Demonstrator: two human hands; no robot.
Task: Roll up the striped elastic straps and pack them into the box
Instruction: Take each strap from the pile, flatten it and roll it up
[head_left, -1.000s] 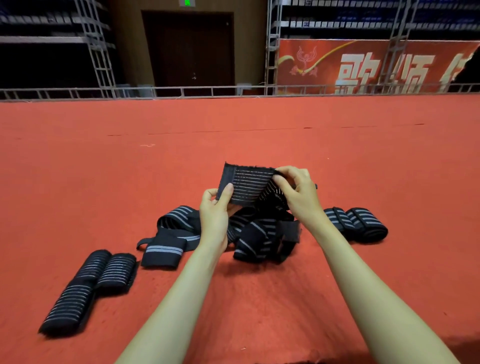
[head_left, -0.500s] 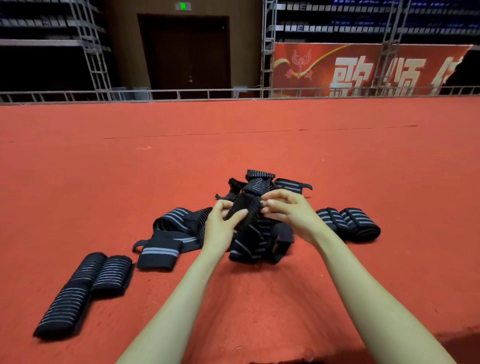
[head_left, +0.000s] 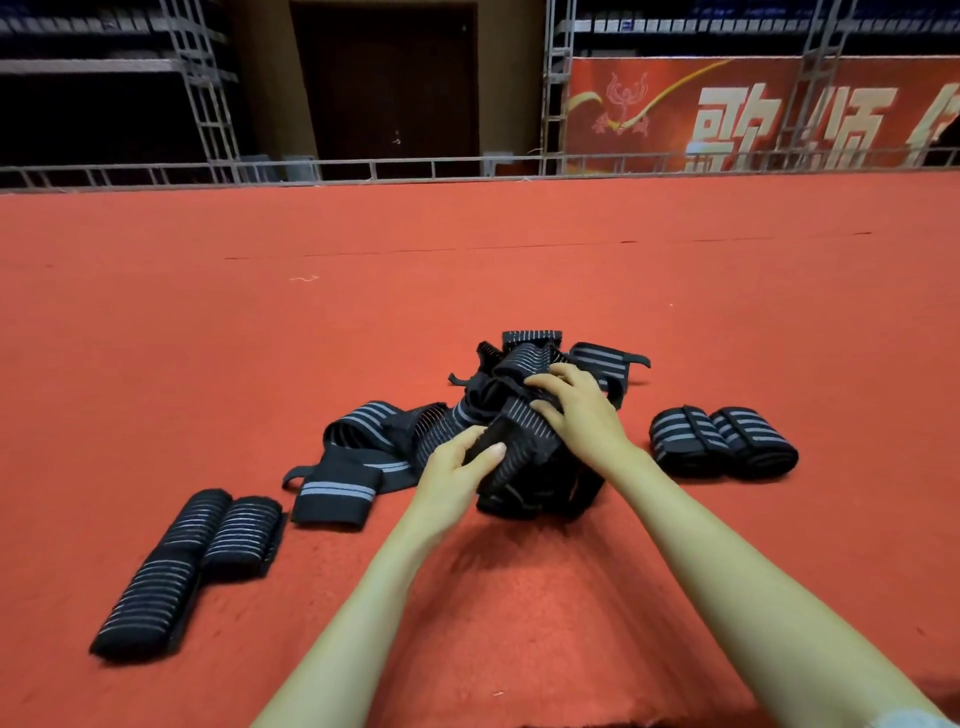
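A tangled heap of black straps with grey stripes (head_left: 524, 358) lies on the red carpet (head_left: 467, 597) in front of me. My left hand (head_left: 457, 467) pinches the near end of one thin-striped strap (head_left: 524, 431), and my right hand (head_left: 582, 410) presses on the same strap from above. A loose wide-striped strap (head_left: 337, 488) trails out to the left of the heap. Rolled thin-striped straps (head_left: 187, 556) lie side by side at the lower left. Two rolled wide-striped straps (head_left: 722, 439) sit at the right. No box is in view.
The red carpet stretches far ahead to a low metal railing (head_left: 363, 169). Behind the railing stand scaffold towers (head_left: 208, 88), a dark door (head_left: 384, 78) and a red banner with white characters (head_left: 753, 114).
The strap that both hands held spread out and raised a second ago has come down onto the heap. Both hands have dropped with it and now grip it close together.
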